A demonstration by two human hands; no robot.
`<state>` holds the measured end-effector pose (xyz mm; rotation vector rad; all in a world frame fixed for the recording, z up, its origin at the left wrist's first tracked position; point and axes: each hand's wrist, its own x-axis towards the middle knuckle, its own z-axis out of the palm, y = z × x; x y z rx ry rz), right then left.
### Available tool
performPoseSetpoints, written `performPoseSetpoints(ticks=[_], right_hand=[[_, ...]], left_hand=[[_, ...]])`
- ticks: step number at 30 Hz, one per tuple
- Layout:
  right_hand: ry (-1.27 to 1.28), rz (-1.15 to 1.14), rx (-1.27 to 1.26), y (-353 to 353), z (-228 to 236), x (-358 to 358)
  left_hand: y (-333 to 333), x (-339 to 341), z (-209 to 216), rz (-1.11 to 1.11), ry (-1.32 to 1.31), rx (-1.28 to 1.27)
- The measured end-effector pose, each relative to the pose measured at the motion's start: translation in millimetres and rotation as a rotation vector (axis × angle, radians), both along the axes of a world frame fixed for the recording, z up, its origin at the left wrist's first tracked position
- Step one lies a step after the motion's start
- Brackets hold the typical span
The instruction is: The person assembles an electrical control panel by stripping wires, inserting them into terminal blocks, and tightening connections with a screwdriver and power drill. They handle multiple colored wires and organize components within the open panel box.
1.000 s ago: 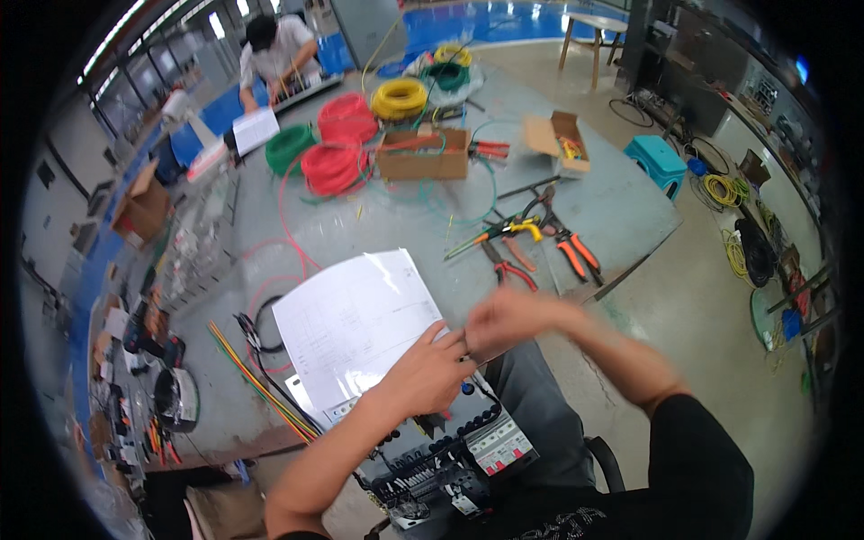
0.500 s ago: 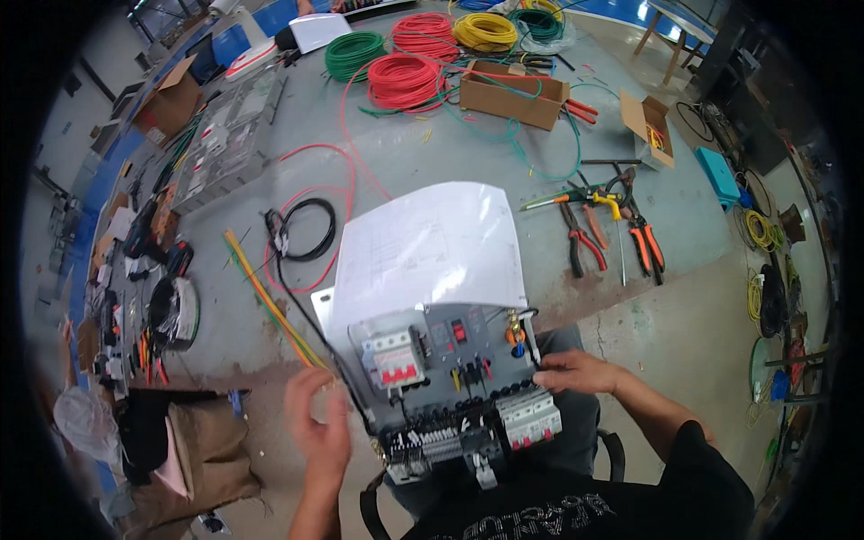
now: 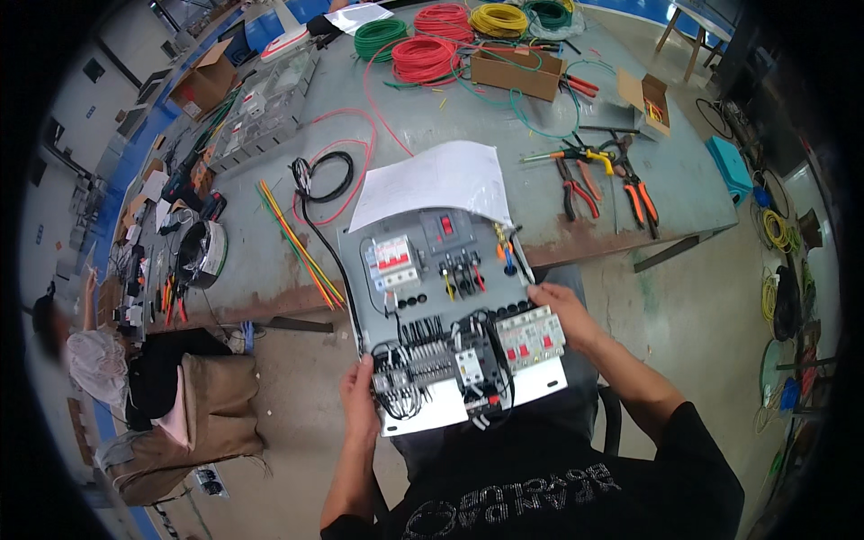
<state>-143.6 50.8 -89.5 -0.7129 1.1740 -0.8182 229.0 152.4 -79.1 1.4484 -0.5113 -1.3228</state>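
Observation:
An electrical mounting panel [image 3: 432, 310] rests on my lap and against the table edge, its face turned up. My left hand [image 3: 361, 400] grips its lower left edge, beside a terminal strip with looped wires. My right hand [image 3: 562, 313] holds the right edge, next to a circuit breaker with red levers [image 3: 531, 337]. A second breaker [image 3: 393, 259] sits upper left, and a red rocker switch [image 3: 445, 225] is at the top. A black contactor [image 3: 470, 367] is low in the middle. White paper [image 3: 432, 184] covers the panel's far end. Fingers under both edges are hidden.
Pliers and cutters [image 3: 576, 193] lie right on the table, beyond the panel. Wire coils [image 3: 425, 59] and an open carton [image 3: 517, 74] stand at the back. Thin coloured tubes [image 3: 301, 247] and a black cable [image 3: 324, 177] lie left. Another person [image 3: 56, 328] is at far left.
My left hand has come down from beside the panel onto its left edge. The panel has tilted, showing more of its face and its white lower strip. My right hand stays on the right edge.

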Motion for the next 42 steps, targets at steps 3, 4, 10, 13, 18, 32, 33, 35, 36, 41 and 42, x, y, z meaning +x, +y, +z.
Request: performPoseSetpoints(ticks=[3,4,10,13,18,32,33,35,36,41,42], right_hand=[[-0.156,-0.002,0.012,-15.8,2.4,-2.8],[-0.094,0.008,-0.009,-18.6,2.4,-3.2],[0.295,0.33,-0.137,-25.5,1.4,-9.2],[0.357,0.567,-0.004,-45.7,37.0,-25.7],[0.756,1.338,-0.389,-206.4,127.6,-65.9],[1.318,-0.251,-0.6,-605.1,56.9,-210.1],[1.336,-0.246,-0.574,-610.9,54.9,-215.2],[1.37,-0.233,-0.525,-623.6,50.4,-222.5],[1.375,-0.243,-0.506,-629.1,46.9,-229.8],[1.417,-0.253,-0.429,-661.6,31.4,-235.1],[1.41,-0.276,-0.439,-668.9,29.1,-237.0]], left_hand=[[-15.2,6.4,8.2,-0.04,-0.012,-0.016],[-21.5,-0.6,19.7,-0.017,-0.04,0.007],[-16.0,34.1,-38.4,-0.038,0.105,0.096],[-18.7,23.1,-33.2,-0.013,0.235,0.144],[-38.5,5.8,26.0,-0.099,0.072,0.437],[-31.2,17.7,41.2,-0.094,-0.134,0.55],[-34.8,14.6,46.9,-0.097,-0.117,0.57],[-34.7,20.4,46.3,-0.133,-0.068,0.626],[-32.2,25.3,43.8,-0.154,-0.044,0.652],[-24.7,21.0,34.0,-0.039,-0.091,0.733],[-23.6,21.5,32.5,-0.014,-0.097,0.751]])
